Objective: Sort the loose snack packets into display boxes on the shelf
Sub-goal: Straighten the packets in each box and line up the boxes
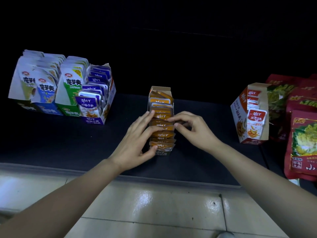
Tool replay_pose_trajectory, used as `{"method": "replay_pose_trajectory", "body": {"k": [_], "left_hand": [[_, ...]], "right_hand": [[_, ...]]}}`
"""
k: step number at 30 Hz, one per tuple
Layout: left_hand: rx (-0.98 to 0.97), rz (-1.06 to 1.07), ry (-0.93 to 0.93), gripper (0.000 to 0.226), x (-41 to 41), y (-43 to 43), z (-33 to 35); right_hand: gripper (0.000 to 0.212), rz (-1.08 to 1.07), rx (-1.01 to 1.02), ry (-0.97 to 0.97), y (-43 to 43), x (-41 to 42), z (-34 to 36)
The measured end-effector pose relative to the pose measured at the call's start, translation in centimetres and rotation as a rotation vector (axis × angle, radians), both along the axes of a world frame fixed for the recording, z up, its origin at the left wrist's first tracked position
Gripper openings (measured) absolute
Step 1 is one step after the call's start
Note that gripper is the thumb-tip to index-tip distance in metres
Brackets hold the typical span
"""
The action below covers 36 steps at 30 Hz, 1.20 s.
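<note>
We steady the orange box (pixel 161 153) with the left hand (pixel 135 145) — fingers flat across the packets (pixel 162 134) — while the right hand (pixel 193 127) pinches one packet's edge; tuck it upright, aligned.

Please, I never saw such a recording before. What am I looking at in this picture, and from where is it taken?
No machine here: a person wears one camera on the head, looking down at two bare hands. On the dark shelf stands an orange box full of orange packets. The left hand lays its fingers along the row. The right hand touches the packets with curled fingers; whether its grip pinches one is unclear. To the left stands a purple box, to the right a red box and red bags.
</note>
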<state>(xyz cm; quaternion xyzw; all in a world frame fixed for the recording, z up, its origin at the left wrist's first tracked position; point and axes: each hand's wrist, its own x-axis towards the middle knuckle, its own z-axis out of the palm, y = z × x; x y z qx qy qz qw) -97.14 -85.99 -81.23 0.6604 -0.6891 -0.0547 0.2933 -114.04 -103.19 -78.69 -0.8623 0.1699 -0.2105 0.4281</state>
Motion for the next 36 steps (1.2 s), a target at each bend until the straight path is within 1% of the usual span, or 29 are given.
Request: {"method": "replay_pose_trajectory", "body": {"k": [2, 4, 6, 8, 11, 15, 17, 19, 21, 23, 26, 32, 34, 36], "left_hand": [[0.005, -0.012, 0.012, 0.051, 0.0, 0.0, 0.0], [0.0, -0.007, 0.02, 0.049, 0.1, 0.0, 0.0], [0.0, 0.004, 0.031, 0.05, 0.2, -0.1, 0.0], [-0.005, 0.005, 0.028, 0.051, 0.2, -0.2, -0.1], [-0.015, -0.021, 0.012, 0.051, 0.4, -0.4, 0.0], [0.028, -0.056, 0.021, 0.054, 0.7, -1.0, 0.3], [0.023, -0.054, 0.021, 0.054, 0.7, -1.3, 0.3], [-0.005, -0.046, 0.024, 0.051, 0.7, -1.5, 0.3], [-0.017, -0.038, 0.019, 0.05, 0.7, -1.6, 0.3], [-0.015, -0.038, 0.007, 0.052, 0.8, -1.6, 0.3], [-0.009, -0.055, -0.003, 0.061, 1.0, -1.5, 0.4], [0.111, -0.041, -0.017, 0.099, 1.5, -2.9, 1.0], [0.137, -0.046, 0.0, 0.104, 1.7, -3.1, 1.0], [0.132, -0.048, 0.004, 0.104, 2.0, -3.1, 0.8]], "right_hand": [[0.027, -0.052, -0.035, -0.027, -0.5, 0.1, 0.1], [0.038, -0.104, -0.099, -0.026, -0.9, 0.4, -0.2], [0.043, -0.069, -0.131, -0.003, -0.8, 0.7, -0.5], [0.039, -0.021, -0.096, -0.015, -0.6, 0.9, -0.7], [0.036, -0.023, -0.077, -0.032, -0.7, 1.0, -0.4], [0.03, 0.029, -0.079, -0.016, -0.7, 1.3, -0.1], [0.033, -0.017, -0.068, -0.053, -1.1, 1.6, -0.1], [0.041, -0.082, -0.061, -0.039, -1.9, 1.9, -0.3], [0.046, -0.074, -0.033, 0.007, -1.9, 2.3, -0.6], [0.044, -0.032, -0.05, 0.002, -1.4, 2.4, -1.0], [0.04, -0.011, -0.086, -0.012, -1.2, 2.0, -1.2], [0.039, 0.031, -0.083, 0.0, -1.3, 2.3, -0.7], [0.039, 0.036, -0.08, -0.004, -1.5, 2.3, -0.6], [0.039, 0.031, -0.084, -0.005, -1.8, 2.3, -0.7]]}}
